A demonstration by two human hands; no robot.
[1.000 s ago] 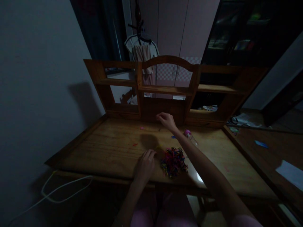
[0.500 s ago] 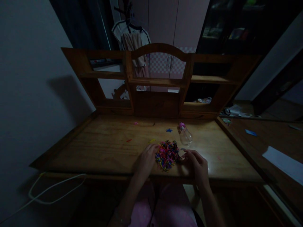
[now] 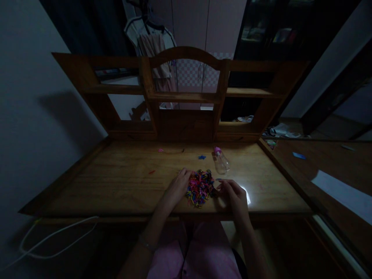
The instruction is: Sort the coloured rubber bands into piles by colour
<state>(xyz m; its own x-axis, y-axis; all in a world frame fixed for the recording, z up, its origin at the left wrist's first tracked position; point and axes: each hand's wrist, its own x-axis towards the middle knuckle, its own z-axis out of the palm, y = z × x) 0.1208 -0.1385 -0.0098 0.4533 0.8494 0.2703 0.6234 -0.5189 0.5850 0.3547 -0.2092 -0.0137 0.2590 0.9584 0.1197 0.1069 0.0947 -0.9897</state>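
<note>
A heap of small multicoloured rubber bands (image 3: 200, 187) lies near the front edge of the wooden desk (image 3: 122, 182). My left hand (image 3: 177, 186) rests against the heap's left side, fingers curled onto it. My right hand (image 3: 232, 192) sits at the heap's right side, fingers bent and fingertips touching its edge. The room is dim, so I cannot make out whether either hand pinches a band.
A small clear bottle with a pink cap (image 3: 220, 161) lies behind the heap. Loose bands (image 3: 201, 157) are scattered toward the back. A wooden shelf unit (image 3: 186, 97) rises at the desk's rear. A white cable (image 3: 55, 236) hangs at the lower left.
My right hand came back from the rear of the desk to the right side of the heap. The left hand stayed at the heap. The view tilted slightly.
</note>
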